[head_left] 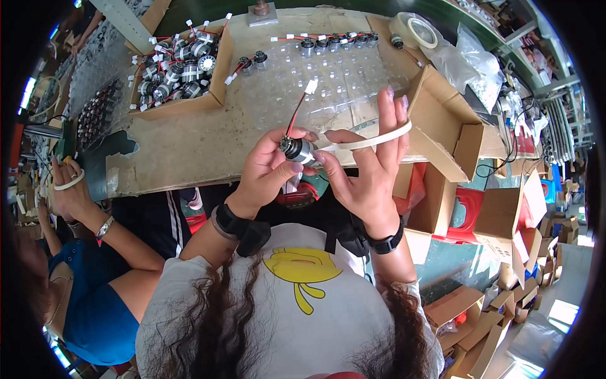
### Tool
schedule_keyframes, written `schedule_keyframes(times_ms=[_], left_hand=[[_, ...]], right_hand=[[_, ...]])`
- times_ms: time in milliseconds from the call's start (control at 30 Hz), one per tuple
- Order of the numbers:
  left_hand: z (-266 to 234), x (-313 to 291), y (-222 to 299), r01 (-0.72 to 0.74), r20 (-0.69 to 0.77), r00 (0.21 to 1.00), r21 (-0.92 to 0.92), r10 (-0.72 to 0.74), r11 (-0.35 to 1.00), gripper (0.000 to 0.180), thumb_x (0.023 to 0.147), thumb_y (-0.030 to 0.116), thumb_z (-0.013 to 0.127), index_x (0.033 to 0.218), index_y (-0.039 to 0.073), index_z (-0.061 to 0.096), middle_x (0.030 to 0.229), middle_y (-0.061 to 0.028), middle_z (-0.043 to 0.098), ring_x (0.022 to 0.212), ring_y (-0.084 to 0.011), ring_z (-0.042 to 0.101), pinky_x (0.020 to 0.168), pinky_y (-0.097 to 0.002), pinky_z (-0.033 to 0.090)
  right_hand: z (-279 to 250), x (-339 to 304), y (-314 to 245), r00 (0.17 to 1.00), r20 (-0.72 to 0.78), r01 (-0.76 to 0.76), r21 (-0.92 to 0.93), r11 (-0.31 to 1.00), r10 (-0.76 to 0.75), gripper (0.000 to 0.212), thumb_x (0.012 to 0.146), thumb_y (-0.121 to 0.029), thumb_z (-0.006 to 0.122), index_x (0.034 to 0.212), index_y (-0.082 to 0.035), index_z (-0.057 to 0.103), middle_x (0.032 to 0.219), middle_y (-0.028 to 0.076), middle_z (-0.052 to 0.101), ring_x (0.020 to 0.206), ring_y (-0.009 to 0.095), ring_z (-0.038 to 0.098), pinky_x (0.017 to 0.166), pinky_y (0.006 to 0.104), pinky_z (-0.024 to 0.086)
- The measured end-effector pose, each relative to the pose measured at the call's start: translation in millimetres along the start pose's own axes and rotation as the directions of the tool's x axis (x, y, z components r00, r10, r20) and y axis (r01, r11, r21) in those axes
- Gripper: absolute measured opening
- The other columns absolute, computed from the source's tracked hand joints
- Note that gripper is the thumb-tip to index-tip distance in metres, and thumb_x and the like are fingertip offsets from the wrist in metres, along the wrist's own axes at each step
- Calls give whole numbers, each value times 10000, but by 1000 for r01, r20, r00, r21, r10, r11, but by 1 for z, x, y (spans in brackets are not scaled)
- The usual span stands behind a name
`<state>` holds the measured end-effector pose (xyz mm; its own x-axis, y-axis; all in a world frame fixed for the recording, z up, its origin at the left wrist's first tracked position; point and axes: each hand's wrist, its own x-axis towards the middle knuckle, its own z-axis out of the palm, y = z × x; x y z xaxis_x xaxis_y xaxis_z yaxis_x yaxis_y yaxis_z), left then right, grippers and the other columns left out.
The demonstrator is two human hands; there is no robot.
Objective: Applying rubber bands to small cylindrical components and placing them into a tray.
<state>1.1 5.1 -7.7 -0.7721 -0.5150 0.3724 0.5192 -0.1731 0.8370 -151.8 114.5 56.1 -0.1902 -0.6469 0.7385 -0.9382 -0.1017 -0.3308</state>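
Motor (299,151), gripped by left fingers (278,178), right fingers (336,177) holding white tape (380,138), near table edge (172,175)

A blue-clad co-worker (101,316) is left, open cardboard boxes (451,304) lower right.

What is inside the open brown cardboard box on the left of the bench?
A jumbled heap of small silver-and-black cylindrical motors with thin red wires and white plastic plugs. The heap hides the bottom, so anything underneath cannot be seen.
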Motion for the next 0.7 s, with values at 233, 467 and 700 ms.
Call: schedule_keyframes(times_ms=[233,467,700], left_hand=[[11,5,4,-29,-7,1000,-72,29,997,485,861,-53,619,1294,40,420,1272,-158,501,1168,-222,533,925,-352,524],[4,7,-2,-69,26,997,-14,69,998,495,831,-84,639,1267,32,436,1241,-121,499,1126,-199,541,942,-315,487],[2,7,5,-42,-3,999,121,42,992,462,834,-77,643,1246,18,456,1189,-85,492,1054,-148,543,884,-293,504]], right_hand=[[8,-6,-2,996,12,88,-101,991,-87,283,722,-218,789,960,-95,700,1481,237,339,1398,431,233,1113,501,184],[1,3,0,990,132,-65,183,981,41,332,708,-202,752,1016,-91,699,1492,225,332,1416,434,187,1133,502,136],[4,3,13,994,109,-17,219,976,-7,283,696,-205,737,963,-113,723,1500,215,328,1436,445,91,1136,551,47]])
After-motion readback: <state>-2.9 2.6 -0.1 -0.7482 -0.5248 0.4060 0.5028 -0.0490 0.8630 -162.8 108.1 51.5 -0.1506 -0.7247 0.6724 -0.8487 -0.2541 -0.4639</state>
